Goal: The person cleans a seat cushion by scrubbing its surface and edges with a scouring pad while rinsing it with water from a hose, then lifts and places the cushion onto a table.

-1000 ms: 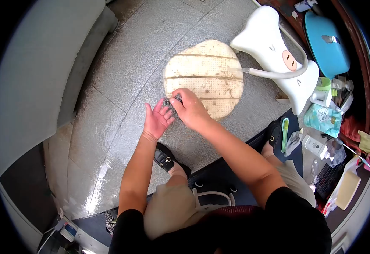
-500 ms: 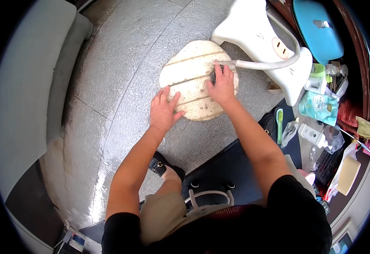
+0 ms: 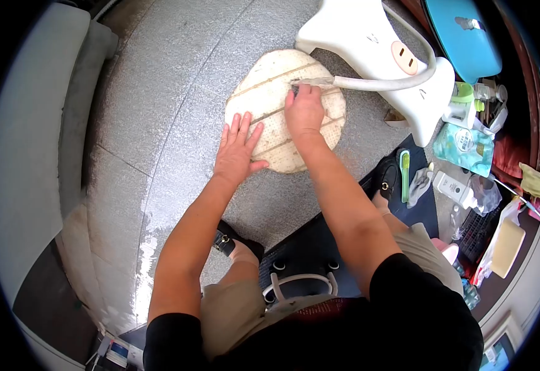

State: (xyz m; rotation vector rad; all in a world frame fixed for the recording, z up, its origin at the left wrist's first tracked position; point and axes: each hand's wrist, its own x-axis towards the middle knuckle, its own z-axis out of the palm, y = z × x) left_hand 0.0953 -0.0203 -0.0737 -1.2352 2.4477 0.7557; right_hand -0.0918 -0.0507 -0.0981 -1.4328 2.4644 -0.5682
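A round, pale board [image 3: 273, 71] with dark grooves and brown stains lies flat on the grey floor. My left hand [image 3: 237, 150] rests with fingers spread on its lower left edge. On the board's middle, my right hand [image 3: 305, 111] is closed round a dark scouring pad [image 3: 295, 90], mostly hidden under the fingers. Just above my right fingertips, the clear end of a white hose [image 3: 369, 84] lies over the board. The hose arches across a white stool [image 3: 360, 31] with a pig-nose pattern.
At the right are a blue basin [image 3: 465, 43], a teal pouch [image 3: 463, 147], a white bottle [image 3: 454, 188], a green brush [image 3: 405, 176] and a grey cloth [image 3: 420, 185]. A grey panel [image 3: 35, 142] stands at the left. My shoes are on the floor and dark mat [image 3: 307, 247].
Both hands moved from in front of the board onto it. My left hand let go of the pad and spread on the board; my right hand slid left with the pad since half a second ago.
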